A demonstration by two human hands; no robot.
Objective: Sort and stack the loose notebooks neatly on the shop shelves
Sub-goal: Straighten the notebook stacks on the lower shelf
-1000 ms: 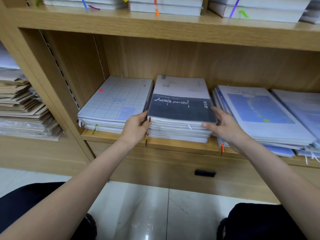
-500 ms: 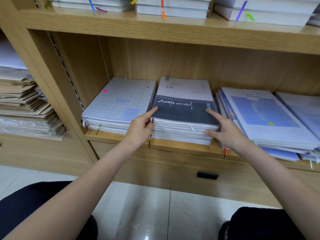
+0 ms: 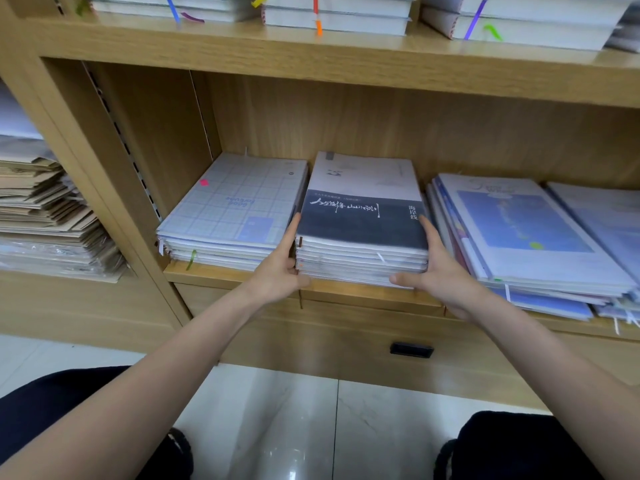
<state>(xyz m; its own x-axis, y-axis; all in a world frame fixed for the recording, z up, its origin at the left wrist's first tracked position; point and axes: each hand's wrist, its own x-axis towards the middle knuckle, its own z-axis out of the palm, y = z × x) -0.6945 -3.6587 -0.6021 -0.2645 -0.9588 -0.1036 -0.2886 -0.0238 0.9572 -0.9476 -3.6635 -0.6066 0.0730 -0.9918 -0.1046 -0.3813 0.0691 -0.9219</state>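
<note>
**Four stacks on the lower shelf, two hands on one**

The wooden shelf (image 3: 346, 294) carries four notebook stacks side by side. The dark-covered middle stack (image 3: 362, 237) sits between the grid-covered stack (image 3: 235, 209) and the blue-covered stack (image 3: 519, 230). Left hand (image 3: 280, 271) and right hand (image 3: 440, 271) press its sides with straight fingers, gripping nothing.

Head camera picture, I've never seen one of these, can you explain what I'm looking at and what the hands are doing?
There is no machine here: a camera worn on a person's head looks down at their two bare arms. They crouch before a wooden shelf with notebook piles. The left hand and right hand press flat against the two sides of the middle stack, squaring it up rather than lifting it. A grid-covered pile lies to its left and a blue-covered pile to its right.
</note>
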